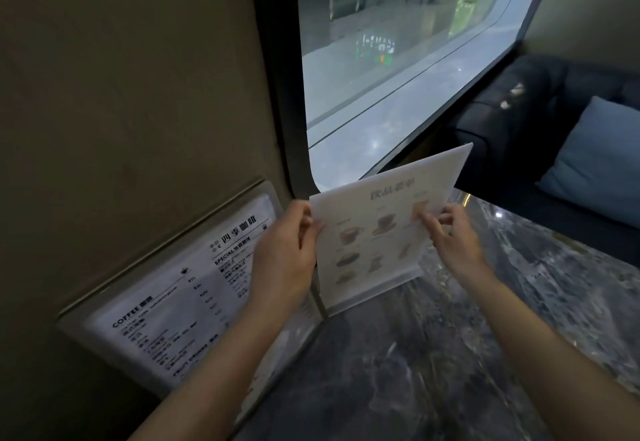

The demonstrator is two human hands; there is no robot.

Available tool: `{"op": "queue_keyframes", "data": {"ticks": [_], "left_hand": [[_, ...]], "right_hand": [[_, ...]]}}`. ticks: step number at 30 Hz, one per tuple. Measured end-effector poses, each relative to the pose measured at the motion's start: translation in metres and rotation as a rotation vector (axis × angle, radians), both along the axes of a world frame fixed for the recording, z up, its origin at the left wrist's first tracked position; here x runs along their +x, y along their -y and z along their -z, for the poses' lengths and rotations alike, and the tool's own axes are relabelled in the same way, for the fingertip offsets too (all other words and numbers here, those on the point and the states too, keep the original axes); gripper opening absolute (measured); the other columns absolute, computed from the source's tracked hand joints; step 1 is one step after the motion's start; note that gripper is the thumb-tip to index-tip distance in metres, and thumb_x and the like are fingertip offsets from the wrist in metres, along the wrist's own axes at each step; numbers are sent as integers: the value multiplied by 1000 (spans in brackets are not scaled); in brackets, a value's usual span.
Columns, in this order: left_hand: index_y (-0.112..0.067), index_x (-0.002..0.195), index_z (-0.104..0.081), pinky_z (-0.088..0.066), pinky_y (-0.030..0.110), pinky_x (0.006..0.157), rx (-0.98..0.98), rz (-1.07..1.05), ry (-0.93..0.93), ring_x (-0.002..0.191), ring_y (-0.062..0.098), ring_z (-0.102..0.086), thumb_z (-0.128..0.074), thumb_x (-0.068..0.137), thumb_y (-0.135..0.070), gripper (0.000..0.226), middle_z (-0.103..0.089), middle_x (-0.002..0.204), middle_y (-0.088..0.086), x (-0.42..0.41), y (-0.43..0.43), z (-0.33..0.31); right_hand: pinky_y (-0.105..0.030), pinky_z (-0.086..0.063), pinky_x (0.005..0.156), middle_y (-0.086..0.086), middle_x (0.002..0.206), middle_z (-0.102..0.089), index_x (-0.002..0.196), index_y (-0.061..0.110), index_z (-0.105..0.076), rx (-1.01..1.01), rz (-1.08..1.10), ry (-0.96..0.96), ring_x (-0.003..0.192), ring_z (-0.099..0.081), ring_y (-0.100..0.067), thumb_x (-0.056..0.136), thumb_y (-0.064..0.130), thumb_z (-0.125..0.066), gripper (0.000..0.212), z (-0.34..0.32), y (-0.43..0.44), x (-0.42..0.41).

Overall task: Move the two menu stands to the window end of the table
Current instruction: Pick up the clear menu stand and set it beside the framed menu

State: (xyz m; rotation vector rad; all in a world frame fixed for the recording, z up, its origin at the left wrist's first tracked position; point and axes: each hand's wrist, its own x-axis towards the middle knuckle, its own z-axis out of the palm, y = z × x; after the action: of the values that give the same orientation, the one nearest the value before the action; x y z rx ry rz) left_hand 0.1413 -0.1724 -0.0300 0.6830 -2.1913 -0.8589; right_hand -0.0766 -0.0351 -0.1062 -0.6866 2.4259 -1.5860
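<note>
A white drinks menu stand (377, 229) with pictures of cups stands upright on the dark marble table (415, 354), close to the window. My left hand (287, 250) grips its left edge and my right hand (450, 232) pinches its right edge. A second menu stand (180, 298), a clear holder with a black-and-white coffee list, leans against the wall at the table's left side, partly hidden behind my left forearm.
A large window (398, 59) with a dark frame rises beyond the table end. A dark sofa (519, 111) with a blue cushion (595, 160) sits on the right. The beige wall (121, 94) fills the left.
</note>
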Motion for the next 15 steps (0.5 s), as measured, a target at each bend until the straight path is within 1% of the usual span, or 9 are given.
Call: {"op": "queue_keyframes", "data": {"ticks": [2,5,6,8,9,11,13,15], "left_hand": [[-14,79,-50,-47,37,54,-54,-7,5,64,9,-54,-58,87,-21,13,-59,68,-1,-1,5,-16],[-9,78,-52,-45,38,56,-56,-31,22,62,12,-53,-59,87,-17,14,-60,68,3,-2,7,-22],[-8,79,-53,-45,37,56,-56,-40,16,64,15,-55,-59,87,-16,13,-62,70,4,-2,7,-22],[-9,80,-54,-43,32,55,-62,-61,4,65,18,-56,-59,87,-16,11,-64,73,5,0,9,-19],[-9,81,-54,-43,31,55,-62,-71,3,66,18,-57,-59,87,-17,10,-64,75,5,0,10,-18],[-9,82,-54,-47,35,56,-71,-83,6,68,19,-58,-59,87,-16,9,-65,77,8,0,14,-19],[-9,83,-53,-49,41,56,-99,-101,19,67,20,-57,-59,87,-16,10,-64,75,8,-1,16,-20],[-11,84,-52,-48,38,54,-109,-119,26,66,19,-57,-59,87,-17,10,-64,75,6,-1,17,-21]], "right_hand": [[-34,-46,60,-5,87,-56,97,19,-46,-3,-2,0,76,-58,-23,85,40,-55,26,1,4,-4],[-42,-47,63,-6,83,-54,93,16,-46,-28,-14,24,75,-56,-26,84,40,-56,27,0,11,-9],[-42,-47,62,-3,80,-53,90,18,-47,-52,-27,43,73,-55,-26,84,39,-56,24,-1,14,-10],[-37,-45,58,1,77,-51,82,24,-46,-86,-51,70,71,-54,-23,84,36,-56,16,-3,20,-12],[-35,-45,58,1,78,-51,82,24,-46,-88,-64,74,71,-54,-22,85,35,-56,15,-4,24,-13],[-33,-46,60,2,81,-52,86,20,-47,-83,-96,88,71,-55,-18,85,35,-56,17,-6,33,-16],[-30,-46,61,2,82,-53,85,21,-48,-86,-132,116,72,-55,-16,84,37,-57,18,-8,43,-19],[-31,-45,63,1,82,-54,82,23,-49,-82,-164,145,74,-56,-17,83,39,-57,18,-11,53,-22]]}}
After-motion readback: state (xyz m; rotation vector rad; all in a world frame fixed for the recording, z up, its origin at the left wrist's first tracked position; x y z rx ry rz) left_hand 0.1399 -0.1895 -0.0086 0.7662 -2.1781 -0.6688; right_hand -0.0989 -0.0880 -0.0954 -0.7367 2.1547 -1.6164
